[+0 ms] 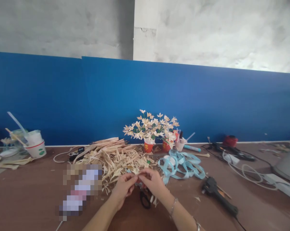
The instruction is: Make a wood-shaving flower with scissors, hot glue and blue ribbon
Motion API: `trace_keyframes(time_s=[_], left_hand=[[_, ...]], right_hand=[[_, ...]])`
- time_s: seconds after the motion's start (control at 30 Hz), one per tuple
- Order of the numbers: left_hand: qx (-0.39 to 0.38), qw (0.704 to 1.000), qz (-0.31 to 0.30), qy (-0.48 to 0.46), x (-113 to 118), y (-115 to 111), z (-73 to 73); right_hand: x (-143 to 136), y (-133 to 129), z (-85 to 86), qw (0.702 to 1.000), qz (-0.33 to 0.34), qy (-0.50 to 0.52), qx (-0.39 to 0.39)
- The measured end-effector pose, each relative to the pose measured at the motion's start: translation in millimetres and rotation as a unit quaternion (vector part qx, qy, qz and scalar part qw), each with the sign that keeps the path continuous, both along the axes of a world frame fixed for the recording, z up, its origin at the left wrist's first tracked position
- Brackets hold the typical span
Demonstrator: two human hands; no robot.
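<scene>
My left hand (124, 187) and my right hand (152, 183) meet fingertip to fingertip over the front of the table. Between them they pinch a small pale piece that looks like dried husk (136, 172); the fingers hide most of it. Just below lies a pair of scissors (145, 199) with black handles, partly covered by my hands. A loose heap of dry, straw-coloured husk strips (120, 160) spreads behind and left of my fingers. Farther back, pale handmade flowers (151, 125) on green stems stand in red and white paper cups (148, 147).
Light-blue ribbon (180, 165) lies tangled right of the heap. A black glue gun (218, 195) with a cord rests farther right, near white cables (246, 173). A blurred-out object (81, 191) lies at left. A white tub (36, 149) stands far left, before a blue partition (63, 102).
</scene>
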State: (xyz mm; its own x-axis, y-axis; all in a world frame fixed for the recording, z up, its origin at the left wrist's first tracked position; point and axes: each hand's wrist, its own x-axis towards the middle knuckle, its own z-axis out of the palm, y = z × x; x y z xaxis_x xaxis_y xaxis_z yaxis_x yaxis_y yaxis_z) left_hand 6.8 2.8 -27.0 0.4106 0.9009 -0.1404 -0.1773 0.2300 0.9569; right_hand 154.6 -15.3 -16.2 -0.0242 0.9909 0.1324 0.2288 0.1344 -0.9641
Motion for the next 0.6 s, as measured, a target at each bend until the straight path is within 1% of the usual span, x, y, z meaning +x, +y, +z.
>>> trace_keyframes(time_s=[0.1, 0.2, 0.3, 0.37, 0.43, 0.5, 0.6], left_hand=[[0.003, 1.000, 0.008, 0.000, -1, -2, 4.2], [-0.008, 0.999, 0.023, -0.032, -2, -3, 9.4], [-0.027, 0.997, 0.035, -0.066, -2, -3, 12.3], [-0.038, 0.995, 0.037, -0.081, -3, -2, 12.6], [-0.044, 0.993, 0.037, -0.103, -4, -1, 12.3], [-0.052, 0.988, 0.041, -0.141, -6, 0, 12.1], [-0.069, 0.973, 0.067, -0.211, -11, 4, 12.9]], right_hand=[[4, 2, -3.4, 0.999, -0.024, -0.023, 0.003], [13, 5, -6.4, 0.997, -0.055, -0.037, 0.034], [23, 6, -7.3, 0.989, -0.114, -0.061, 0.067], [29, 6, -6.4, 0.983, -0.157, -0.065, 0.063], [33, 6, -5.0, 0.981, -0.183, -0.051, 0.042], [37, 6, -3.9, 0.978, -0.200, -0.042, 0.031], [43, 8, -4.1, 0.970, -0.235, -0.043, 0.040]])
